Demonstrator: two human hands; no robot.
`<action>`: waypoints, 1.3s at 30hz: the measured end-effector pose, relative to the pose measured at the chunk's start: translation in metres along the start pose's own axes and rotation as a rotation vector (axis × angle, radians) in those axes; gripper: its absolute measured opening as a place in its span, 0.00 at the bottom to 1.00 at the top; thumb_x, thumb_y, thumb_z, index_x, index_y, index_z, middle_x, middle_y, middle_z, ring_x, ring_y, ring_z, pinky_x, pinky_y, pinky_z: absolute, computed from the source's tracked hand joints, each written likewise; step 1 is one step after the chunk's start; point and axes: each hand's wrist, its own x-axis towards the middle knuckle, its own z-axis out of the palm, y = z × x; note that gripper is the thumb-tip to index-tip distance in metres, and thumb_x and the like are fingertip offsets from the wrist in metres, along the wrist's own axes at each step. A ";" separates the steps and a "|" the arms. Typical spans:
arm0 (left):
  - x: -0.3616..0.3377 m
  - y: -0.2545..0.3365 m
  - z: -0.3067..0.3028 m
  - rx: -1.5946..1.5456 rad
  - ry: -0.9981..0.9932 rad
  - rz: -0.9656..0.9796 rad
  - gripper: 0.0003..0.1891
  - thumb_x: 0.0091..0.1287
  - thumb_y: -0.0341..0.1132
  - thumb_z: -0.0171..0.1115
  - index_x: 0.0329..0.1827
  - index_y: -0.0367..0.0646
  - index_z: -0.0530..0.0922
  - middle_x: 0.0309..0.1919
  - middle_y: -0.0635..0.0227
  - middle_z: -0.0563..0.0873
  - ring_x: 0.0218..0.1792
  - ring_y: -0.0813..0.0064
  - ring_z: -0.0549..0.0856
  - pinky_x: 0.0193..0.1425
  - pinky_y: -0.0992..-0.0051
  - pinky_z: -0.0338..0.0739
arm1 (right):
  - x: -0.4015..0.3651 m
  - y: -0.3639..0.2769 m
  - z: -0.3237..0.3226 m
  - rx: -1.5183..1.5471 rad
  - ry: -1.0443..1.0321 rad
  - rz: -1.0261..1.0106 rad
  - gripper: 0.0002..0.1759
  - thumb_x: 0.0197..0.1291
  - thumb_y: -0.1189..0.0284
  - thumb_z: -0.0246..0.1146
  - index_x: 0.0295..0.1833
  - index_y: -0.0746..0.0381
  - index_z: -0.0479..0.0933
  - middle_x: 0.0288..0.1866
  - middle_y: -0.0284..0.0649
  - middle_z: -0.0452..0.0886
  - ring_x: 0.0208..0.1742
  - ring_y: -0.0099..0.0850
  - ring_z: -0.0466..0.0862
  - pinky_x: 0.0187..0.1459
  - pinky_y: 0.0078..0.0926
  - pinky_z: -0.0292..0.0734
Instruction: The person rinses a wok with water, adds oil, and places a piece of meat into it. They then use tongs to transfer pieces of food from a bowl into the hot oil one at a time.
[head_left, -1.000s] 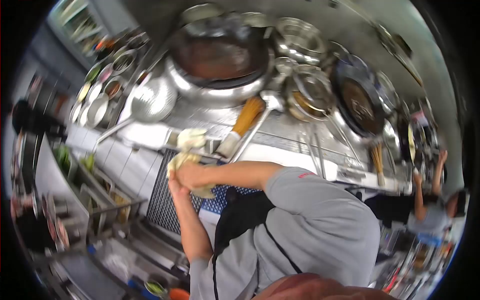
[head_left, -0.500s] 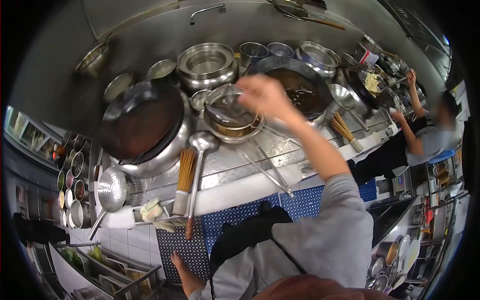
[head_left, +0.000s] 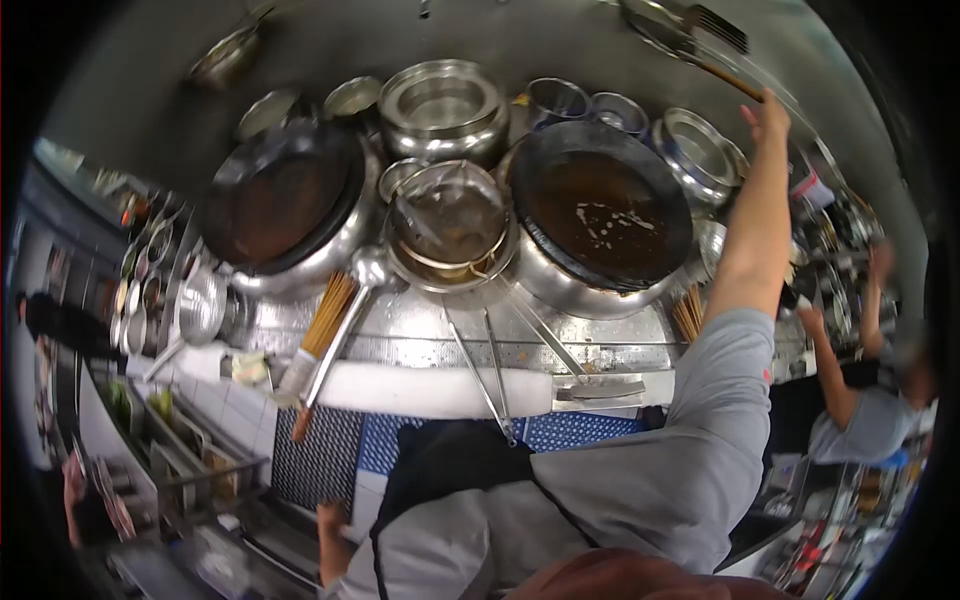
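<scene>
My right hand (head_left: 768, 120) is raised at the upper right, its fingers at the end of the wooden handle (head_left: 728, 78) of a utensil against the back wall; they look closed on it. My left hand (head_left: 331, 516) hangs low beside my body, away from the stove, small and blurred, its fingers unclear. Between two large dark woks, the left wok (head_left: 285, 200) and the right wok (head_left: 600, 215) with dark liquid, sits a metal pot (head_left: 450, 215) with a strainer in it. A long-handled ladle (head_left: 345, 330) rests left of this pot.
Bamboo brushes (head_left: 325, 320) and a perforated skimmer (head_left: 203, 305) lie at the left front. Metal tongs (head_left: 480, 375) cross the front edge and its white cloth (head_left: 420, 390). Round metal pots (head_left: 440, 105) line the back. A co-worker (head_left: 870, 410) stands at the right.
My right hand has moved from above the middle pot up and right to the wooden handle. The view has shifted, and my left hand is still low.
</scene>
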 end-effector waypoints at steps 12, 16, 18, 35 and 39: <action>0.057 0.056 -0.068 -0.878 -0.103 -1.256 0.18 0.65 0.37 0.63 0.55 0.36 0.80 0.27 0.68 0.84 0.23 0.79 0.78 0.24 0.74 0.72 | 0.088 0.073 0.092 0.476 -0.407 0.460 0.13 0.64 0.86 0.54 0.50 0.85 0.68 0.50 0.68 0.77 0.48 0.57 0.83 0.43 0.34 0.91; 0.079 0.068 -0.082 -1.072 -0.234 -1.290 0.21 0.65 0.37 0.64 0.59 0.37 0.80 0.28 0.70 0.82 0.22 0.80 0.75 0.21 0.77 0.69 | 0.004 0.077 0.075 0.776 -0.637 0.489 0.15 0.55 0.88 0.57 0.49 0.85 0.71 0.45 0.67 0.80 0.42 0.53 0.86 0.42 0.37 0.90; 0.088 0.057 -0.072 -1.093 -0.299 -1.165 0.23 0.65 0.37 0.64 0.61 0.36 0.79 0.36 0.62 0.86 0.28 0.74 0.80 0.29 0.73 0.74 | -0.109 0.070 0.069 0.804 -0.535 0.387 0.10 0.53 0.87 0.59 0.42 0.82 0.75 0.43 0.61 0.81 0.38 0.47 0.85 0.47 0.38 0.87; 0.278 0.035 -0.234 -1.195 -0.734 0.181 0.22 0.74 0.38 0.58 0.68 0.39 0.73 0.55 0.60 0.83 0.57 0.73 0.80 0.63 0.74 0.72 | -0.586 0.016 0.019 0.283 -0.499 0.444 0.22 0.56 0.85 0.58 0.58 0.72 0.70 0.42 0.44 0.82 0.30 0.27 0.81 0.29 0.26 0.83; 0.293 0.027 -0.246 -1.159 -0.846 0.298 0.21 0.74 0.37 0.58 0.68 0.39 0.73 0.55 0.62 0.84 0.57 0.74 0.80 0.62 0.74 0.72 | -0.595 0.012 0.005 -0.165 -0.262 0.304 0.32 0.51 0.86 0.55 0.66 0.67 0.67 0.39 0.39 0.79 0.27 0.25 0.78 0.27 0.26 0.82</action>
